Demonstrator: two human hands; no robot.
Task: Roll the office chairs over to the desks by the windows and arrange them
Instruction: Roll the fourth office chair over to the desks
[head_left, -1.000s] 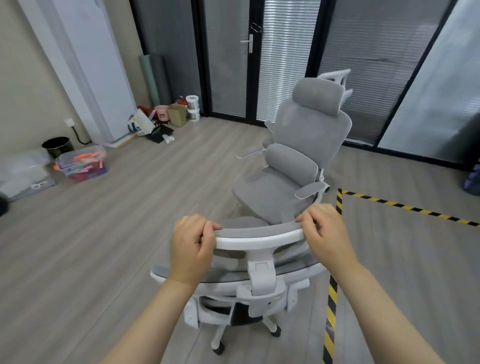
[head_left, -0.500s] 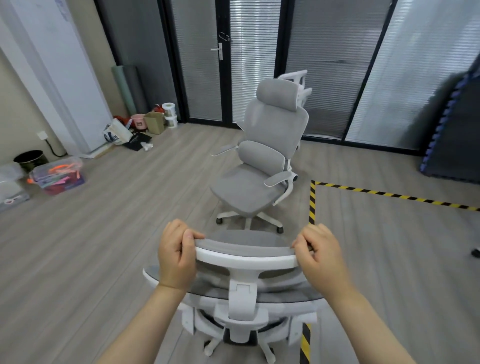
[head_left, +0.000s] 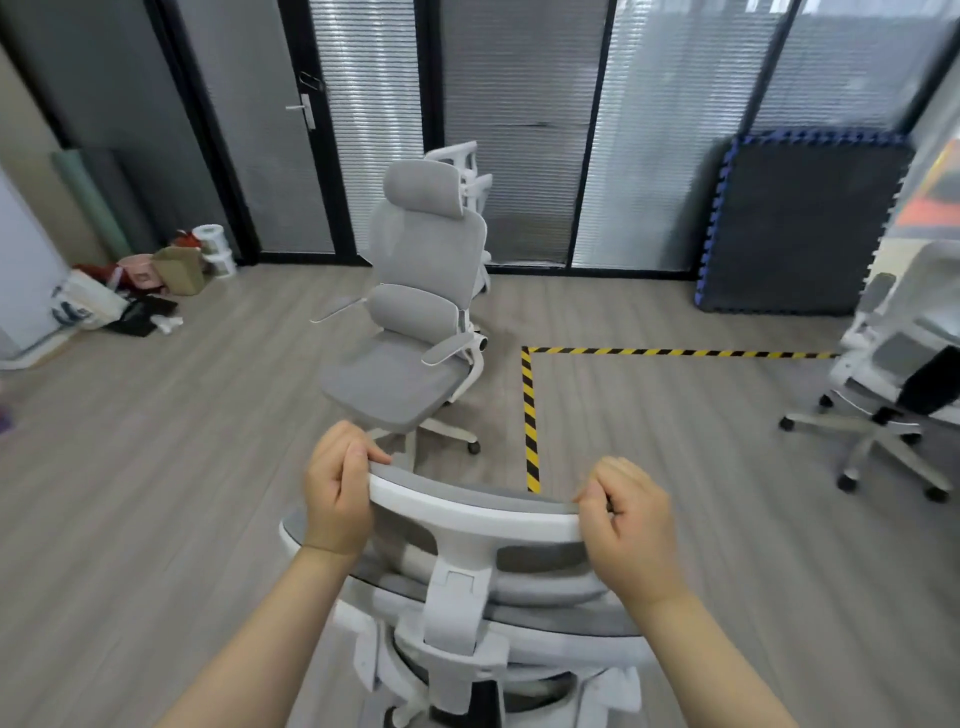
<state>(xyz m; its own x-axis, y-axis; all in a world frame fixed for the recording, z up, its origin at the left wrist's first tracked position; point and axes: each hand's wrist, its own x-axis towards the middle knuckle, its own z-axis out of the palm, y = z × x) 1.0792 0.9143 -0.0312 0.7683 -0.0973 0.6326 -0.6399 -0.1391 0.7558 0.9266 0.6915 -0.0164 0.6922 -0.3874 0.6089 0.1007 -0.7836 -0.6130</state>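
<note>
The near office chair (head_left: 475, 587) fills the lower centre of the frame, seen from behind, its white-framed grey headrest (head_left: 467, 501) uppermost. Both hands grip that headrest at its ends — the left hand (head_left: 337, 493) curled over the left end with the thumb on top, the right hand (head_left: 631, 525) wrapped round the right end, fingers folded over the rim.

Just beyond it, in the middle of the frame, a second grey chair (head_left: 415, 322) stands on the wood-look floor (head_left: 156, 493), its seat turned toward the lower left and its armrests out to the sides. Behind its headrest a white frame pokes up — probably another chair, though most of it is hidden.

A strip of yellow-and-black tape (head_left: 530, 415) runs up the floor to the right of the second chair, then turns along toward the right edge. There, a third chair (head_left: 893, 374) shows blurred at the right edge. A dark foam mat (head_left: 800, 223) with a blue border leans against the glass wall and blinds (head_left: 519, 130) in the upper right. Bags and small bins (head_left: 150, 280) lie heaped at the left.
</note>
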